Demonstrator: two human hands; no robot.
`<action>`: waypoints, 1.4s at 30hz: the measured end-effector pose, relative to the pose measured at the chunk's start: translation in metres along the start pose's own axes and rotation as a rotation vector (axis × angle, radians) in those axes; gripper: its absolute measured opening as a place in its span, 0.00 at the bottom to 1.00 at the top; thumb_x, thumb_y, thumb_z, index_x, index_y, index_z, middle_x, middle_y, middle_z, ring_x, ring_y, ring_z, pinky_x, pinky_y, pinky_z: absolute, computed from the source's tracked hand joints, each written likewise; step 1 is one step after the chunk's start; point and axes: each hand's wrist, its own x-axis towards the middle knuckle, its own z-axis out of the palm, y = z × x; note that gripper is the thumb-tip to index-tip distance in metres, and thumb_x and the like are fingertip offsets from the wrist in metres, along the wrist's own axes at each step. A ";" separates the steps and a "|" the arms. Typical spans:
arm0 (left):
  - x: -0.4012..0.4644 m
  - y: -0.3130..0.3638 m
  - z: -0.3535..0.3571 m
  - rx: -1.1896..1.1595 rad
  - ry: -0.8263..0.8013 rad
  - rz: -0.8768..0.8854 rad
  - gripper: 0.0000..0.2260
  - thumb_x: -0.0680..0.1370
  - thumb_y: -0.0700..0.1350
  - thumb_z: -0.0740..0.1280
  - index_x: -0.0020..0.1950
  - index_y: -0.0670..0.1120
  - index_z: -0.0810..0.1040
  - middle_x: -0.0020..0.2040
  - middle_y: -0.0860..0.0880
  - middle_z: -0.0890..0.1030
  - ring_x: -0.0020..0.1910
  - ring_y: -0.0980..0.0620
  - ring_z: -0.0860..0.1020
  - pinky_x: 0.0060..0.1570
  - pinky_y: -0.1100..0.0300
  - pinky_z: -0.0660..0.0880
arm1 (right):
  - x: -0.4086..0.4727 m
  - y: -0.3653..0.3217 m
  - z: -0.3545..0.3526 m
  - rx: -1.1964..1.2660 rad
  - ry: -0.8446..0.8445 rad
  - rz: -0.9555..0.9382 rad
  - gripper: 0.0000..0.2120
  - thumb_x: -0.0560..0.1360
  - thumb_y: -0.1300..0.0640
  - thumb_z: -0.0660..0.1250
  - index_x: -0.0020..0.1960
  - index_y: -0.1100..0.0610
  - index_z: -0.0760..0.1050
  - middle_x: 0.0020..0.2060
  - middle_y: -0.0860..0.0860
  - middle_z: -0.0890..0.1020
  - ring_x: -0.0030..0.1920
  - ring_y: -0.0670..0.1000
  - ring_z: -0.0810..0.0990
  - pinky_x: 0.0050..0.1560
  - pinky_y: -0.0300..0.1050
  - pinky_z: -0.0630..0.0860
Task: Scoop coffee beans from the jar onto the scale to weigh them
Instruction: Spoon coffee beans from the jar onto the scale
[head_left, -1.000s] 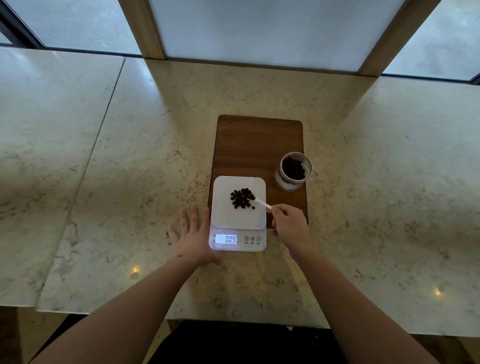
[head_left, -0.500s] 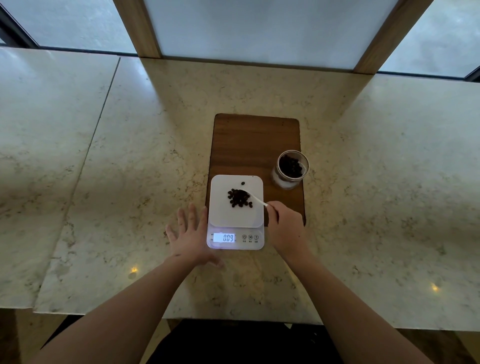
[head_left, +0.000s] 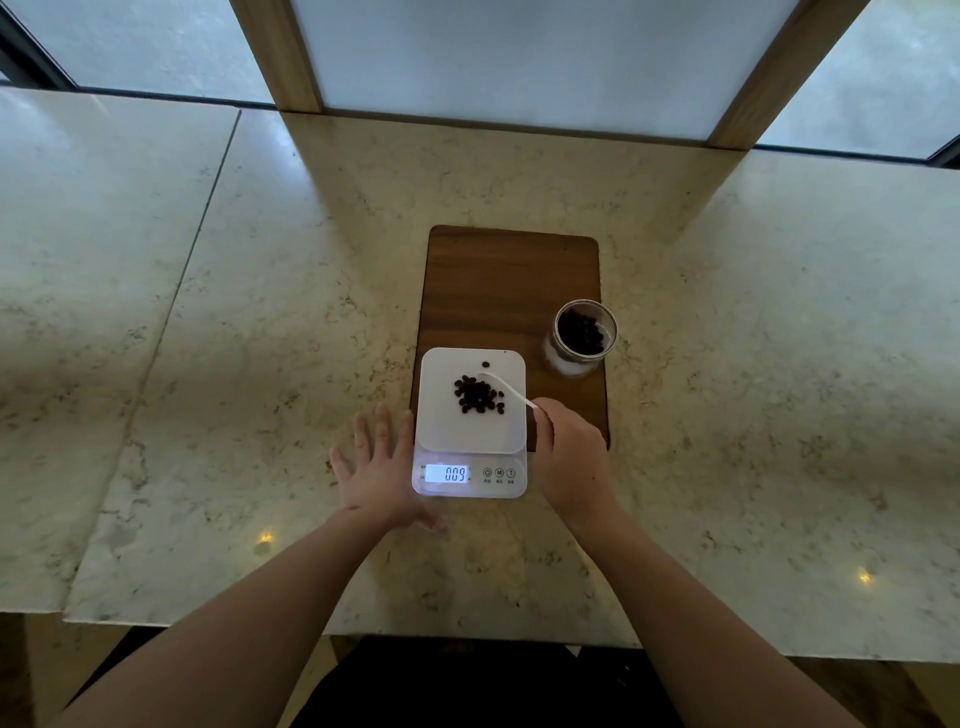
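Note:
A white digital scale (head_left: 441, 431) sits at the near end of a wooden board; its lit display (head_left: 448, 473) reads 009. A small pile of dark coffee beans (head_left: 478, 395) lies on its platform, with one stray bean (head_left: 485, 365) near the far edge. My right hand (head_left: 569, 457) pinches the handle of a thin white spoon (head_left: 506, 387), whose bowl rests over the platform beside the pile. My left hand (head_left: 379, 467) lies flat on the counter, fingers spread, touching the scale's left side. An open glass jar (head_left: 582, 338) with beans in it stands on the board to the right.
The wooden board (head_left: 509, 280) lies on a marble counter (head_left: 234, 364). Window panes and two wooden posts (head_left: 280, 52) run along the far edge. The counter's near edge (head_left: 467, 631) is close below my forearms.
The spoon has swung from the pile's right side toward the far edge of the platform. One bean rolled off to the far edge. The display still reads 009.

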 end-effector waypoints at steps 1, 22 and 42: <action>0.000 0.000 0.000 -0.003 0.002 0.001 0.72 0.57 0.73 0.77 0.73 0.55 0.21 0.74 0.46 0.21 0.71 0.40 0.20 0.71 0.27 0.33 | 0.001 -0.001 -0.001 0.011 0.010 0.005 0.22 0.81 0.49 0.51 0.46 0.60 0.79 0.35 0.52 0.82 0.33 0.51 0.79 0.32 0.46 0.78; 0.005 -0.003 0.004 -0.004 0.002 0.000 0.73 0.55 0.76 0.75 0.67 0.57 0.15 0.72 0.47 0.18 0.68 0.41 0.16 0.69 0.27 0.30 | 0.028 -0.003 0.003 -0.037 -0.102 0.099 0.15 0.84 0.56 0.55 0.47 0.59 0.78 0.35 0.53 0.81 0.34 0.53 0.78 0.36 0.55 0.78; 0.005 -0.004 0.002 -0.030 0.002 0.011 0.71 0.55 0.75 0.75 0.69 0.58 0.18 0.73 0.47 0.20 0.71 0.41 0.18 0.69 0.28 0.30 | -0.013 -0.003 -0.003 -0.075 0.051 0.213 0.10 0.82 0.60 0.60 0.51 0.61 0.80 0.29 0.48 0.75 0.26 0.46 0.71 0.25 0.39 0.65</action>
